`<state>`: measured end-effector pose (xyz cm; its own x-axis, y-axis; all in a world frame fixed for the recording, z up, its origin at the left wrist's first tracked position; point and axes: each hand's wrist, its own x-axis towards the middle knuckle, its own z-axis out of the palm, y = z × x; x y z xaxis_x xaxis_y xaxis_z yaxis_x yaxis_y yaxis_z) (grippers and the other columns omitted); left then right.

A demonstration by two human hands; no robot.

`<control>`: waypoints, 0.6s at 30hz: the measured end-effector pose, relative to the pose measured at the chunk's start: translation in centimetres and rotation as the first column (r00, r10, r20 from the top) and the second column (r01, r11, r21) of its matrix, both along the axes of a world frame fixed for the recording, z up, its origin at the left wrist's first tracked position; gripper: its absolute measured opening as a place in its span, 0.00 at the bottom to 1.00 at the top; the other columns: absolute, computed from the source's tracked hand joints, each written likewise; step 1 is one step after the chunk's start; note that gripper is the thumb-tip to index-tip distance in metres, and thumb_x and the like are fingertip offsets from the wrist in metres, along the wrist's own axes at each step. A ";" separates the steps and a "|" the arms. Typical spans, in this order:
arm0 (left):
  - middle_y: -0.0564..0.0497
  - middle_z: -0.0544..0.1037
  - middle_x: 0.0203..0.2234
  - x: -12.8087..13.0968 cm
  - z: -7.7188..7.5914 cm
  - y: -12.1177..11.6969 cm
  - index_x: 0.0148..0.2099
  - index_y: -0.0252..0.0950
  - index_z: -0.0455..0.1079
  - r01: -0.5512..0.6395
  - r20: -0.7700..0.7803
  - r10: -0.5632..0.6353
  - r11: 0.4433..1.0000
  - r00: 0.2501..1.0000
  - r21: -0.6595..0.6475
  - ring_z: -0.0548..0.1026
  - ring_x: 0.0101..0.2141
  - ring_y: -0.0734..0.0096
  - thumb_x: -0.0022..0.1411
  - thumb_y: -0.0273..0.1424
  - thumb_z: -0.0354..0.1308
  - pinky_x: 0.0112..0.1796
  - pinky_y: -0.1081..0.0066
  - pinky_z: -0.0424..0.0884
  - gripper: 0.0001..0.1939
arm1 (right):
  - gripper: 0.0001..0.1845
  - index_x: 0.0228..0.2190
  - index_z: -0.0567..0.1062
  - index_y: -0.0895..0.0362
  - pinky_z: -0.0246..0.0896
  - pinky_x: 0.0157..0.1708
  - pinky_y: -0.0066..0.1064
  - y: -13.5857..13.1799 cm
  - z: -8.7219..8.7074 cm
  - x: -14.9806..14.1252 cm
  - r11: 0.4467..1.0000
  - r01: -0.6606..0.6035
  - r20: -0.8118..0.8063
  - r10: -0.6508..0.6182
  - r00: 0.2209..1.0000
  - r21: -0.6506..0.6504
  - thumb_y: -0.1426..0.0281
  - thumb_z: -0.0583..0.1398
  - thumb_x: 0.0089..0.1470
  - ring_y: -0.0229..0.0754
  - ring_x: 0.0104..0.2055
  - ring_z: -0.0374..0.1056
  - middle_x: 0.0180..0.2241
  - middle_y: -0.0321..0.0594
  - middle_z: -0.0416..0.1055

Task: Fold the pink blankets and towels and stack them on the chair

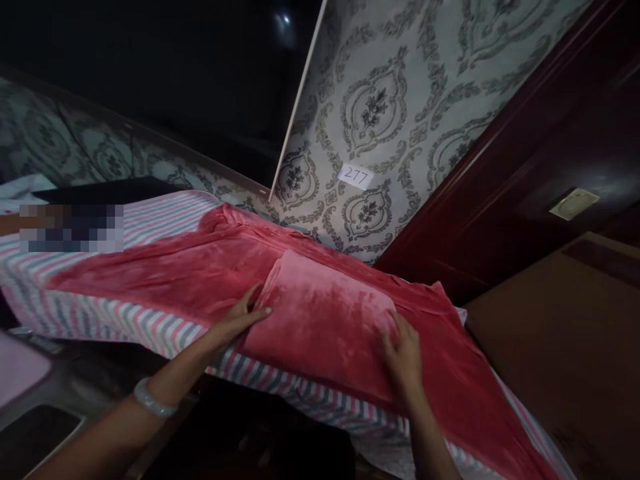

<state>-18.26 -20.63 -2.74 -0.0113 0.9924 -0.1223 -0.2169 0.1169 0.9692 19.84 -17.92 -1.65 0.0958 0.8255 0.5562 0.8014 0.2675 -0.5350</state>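
Note:
A red plush blanket (165, 273) lies spread over a bed with a pink, white and grey striped sheet (150, 223). A folded section of the blanket (325, 313) lies on top near the bed's front edge. My left hand (243, 317) lies flat on the left edge of that fold, fingers stretched out. My right hand (403, 357) presses flat on the fold's right side, fingers apart. A pale bangle (153, 400) sits on my left wrist.
Patterned wallpaper (400, 100) with a small tag reading 277 (356, 177) stands behind the bed. A dark red wooden door (540, 153) is at the right, brown floor (560, 347) below it. A dark window (175, 67) fills the upper left.

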 end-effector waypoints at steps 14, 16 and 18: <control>0.42 0.80 0.50 -1.3 -2.4 0.3 0.69 0.36 0.59 -0.003 -0.019 0.003 1.000 1.000 0.013 0.77 0.52 0.54 0.56 0.42 0.63 0.55 0.56 0.72 0.41 | 0.39 0.66 0.63 0.53 0.42 0.71 0.53 -3.1 -1.7 -18.9 0.693 -0.683 -0.127 0.674 0.727 -0.232 0.70 0.63 0.53 0.51 0.71 0.51 0.69 0.45 0.57; 0.43 0.80 0.49 -1.3 -2.8 0.4 0.69 0.36 0.58 0.002 -0.041 -0.001 1.000 0.999 0.017 0.77 0.50 0.55 0.55 0.42 0.63 0.53 0.56 0.73 0.42 | 0.28 0.58 0.73 0.53 0.50 0.68 0.51 -2.6 -2.2 -18.0 0.744 -0.648 -0.505 0.501 0.703 -0.163 0.63 0.62 0.56 0.50 0.65 0.62 0.61 0.44 0.69; 0.42 0.79 0.49 -1.3 -3.1 0.6 0.68 0.36 0.60 0.005 -0.054 -0.003 0.999 0.999 0.033 0.77 0.51 0.55 0.55 0.43 0.63 0.53 0.56 0.73 0.41 | 0.24 0.50 0.79 0.53 0.59 0.64 0.48 -2.3 -2.8 -16.9 0.844 -0.512 -0.805 0.189 0.563 -0.159 0.56 0.64 0.55 0.48 0.58 0.70 0.53 0.41 0.78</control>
